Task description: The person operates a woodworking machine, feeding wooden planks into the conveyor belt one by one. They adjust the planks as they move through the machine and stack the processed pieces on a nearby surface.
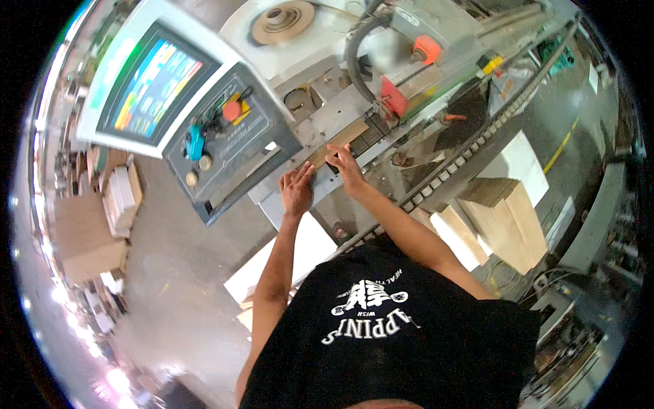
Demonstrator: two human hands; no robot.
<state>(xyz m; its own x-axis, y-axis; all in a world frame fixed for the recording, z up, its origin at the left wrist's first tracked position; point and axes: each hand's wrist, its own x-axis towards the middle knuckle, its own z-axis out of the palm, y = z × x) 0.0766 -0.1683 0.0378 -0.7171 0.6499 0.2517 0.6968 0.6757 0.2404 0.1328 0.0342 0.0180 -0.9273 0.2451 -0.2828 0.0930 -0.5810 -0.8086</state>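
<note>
Your left hand lies flat, fingers spread, on the near end of the wooden strip; your right hand presses its right edge, seemingly open, gripping nothing, keeping it flat on the machine bed right of the control panel.

A narrow wooden strip — light brown, flat and rectangular — lies on the grey metal bed of the machine, running diagonally from lower left to upper right; its far end points toward the red part of the machine — both hands' fingertips rest on its near end
</note>
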